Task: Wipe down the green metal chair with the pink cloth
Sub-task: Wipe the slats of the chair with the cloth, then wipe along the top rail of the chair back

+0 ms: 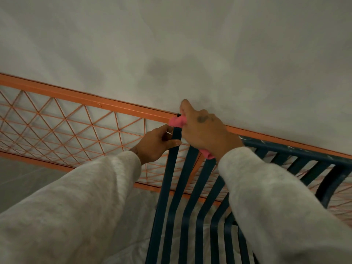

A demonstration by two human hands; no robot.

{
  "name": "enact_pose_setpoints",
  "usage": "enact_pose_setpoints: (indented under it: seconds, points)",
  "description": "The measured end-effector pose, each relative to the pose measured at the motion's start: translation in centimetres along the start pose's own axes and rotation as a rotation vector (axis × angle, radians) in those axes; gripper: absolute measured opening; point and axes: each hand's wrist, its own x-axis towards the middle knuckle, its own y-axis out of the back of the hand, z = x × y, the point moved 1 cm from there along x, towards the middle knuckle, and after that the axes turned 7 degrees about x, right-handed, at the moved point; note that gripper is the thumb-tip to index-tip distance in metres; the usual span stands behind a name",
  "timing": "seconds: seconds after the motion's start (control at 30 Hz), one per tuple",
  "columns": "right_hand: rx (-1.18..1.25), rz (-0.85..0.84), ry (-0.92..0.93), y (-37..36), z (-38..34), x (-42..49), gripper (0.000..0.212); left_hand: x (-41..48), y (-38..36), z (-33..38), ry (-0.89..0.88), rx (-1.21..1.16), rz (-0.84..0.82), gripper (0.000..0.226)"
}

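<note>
Right hand grips pink cloth on chair corner; left hand pinches its slat.

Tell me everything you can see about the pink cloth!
The pink cloth is a small, soft-looking rag, bunched up inside the right hand. Only two bits show: one lump pokes out by the fingers at the top corner of the dark green chair, pressed where the end slat meets the top rail, and another end sticks out under the wrist. The rest is hidden in the fist. The left hand holds the slat just below.
</note>
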Motion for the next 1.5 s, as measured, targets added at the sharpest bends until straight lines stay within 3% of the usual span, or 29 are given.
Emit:
enact_pose_setpoints:
  seconds: [0.13, 0.27, 0.43, 0.57, 0.7, 0.93, 1.0, 1.1, 1.17, 1.3, 1.4, 1.5]
  points:
    - [-0.093, 0.197, 0.177, -3.3, 2.4, -2.9, 0.048, -0.1, -0.1, -0.3, 0.017, -0.050, 0.009, 0.026]
    - [0.005, 0.295, 0.125, -3.7, 3.6, -2.7, 0.039, -0.1, -0.2, -0.6, 0.022, -0.093, 0.022, 0.027]
    - [0.118, 0.243, 0.144, -4.6, 0.8, -1.2, 0.033, -0.3, -0.2, -0.2, -0.019, -0.093, 0.039, 0.030]
    - [0.132, 0.221, 0.146, -3.3, 2.6, -2.0, 0.030, -0.1, -0.2, -0.4, -0.002, -0.071, 0.011, 0.034]
    - [0.144, 0.242, 0.009, -2.2, 3.8, -3.1, 0.032, -0.1, -0.3, -0.6, 0.030, -0.045, 0.043, 0.031]
    - [0.356, 0.326, 0.039, -2.3, 1.4, -4.7, 0.029, -0.4, -0.8, -0.2, 0.060, 0.024, 0.043, 0.029]
    - [0.463, 0.398, 0.045, -1.7, 2.5, -5.9, 0.028, -0.6, -1.2, 0.4, -0.007, 0.155, 0.117, 0.041]
    - [0.641, 0.532, -0.035, 0.3, 5.2, -7.4, 0.026, -1.0, -1.3, 2.1, -0.236, 0.398, 0.360, 0.061]
    - [0.703, 0.623, -0.133, 2.0, 7.4, -8.2, 0.023, -0.5, -1.2, 4.0, -0.369, 0.556, 0.426, 0.060]
    - [0.642, 0.498, -0.023, 3.0, 8.9, -9.0, 0.026, 0.9, -1.7, 6.8, -0.475, 0.699, 0.189, 0.041]
    - [0.376, 0.372, 0.125, 1.1, 8.6, -8.3, 0.026, 1.0, -2.5, 7.0, -0.504, 0.710, 0.262, 0.038]
    - [0.206, 0.421, 0.169, -0.4, 9.1, -7.6, 0.031, 1.1, -3.0, 6.5, -0.506, 0.701, 0.320, 0.027]
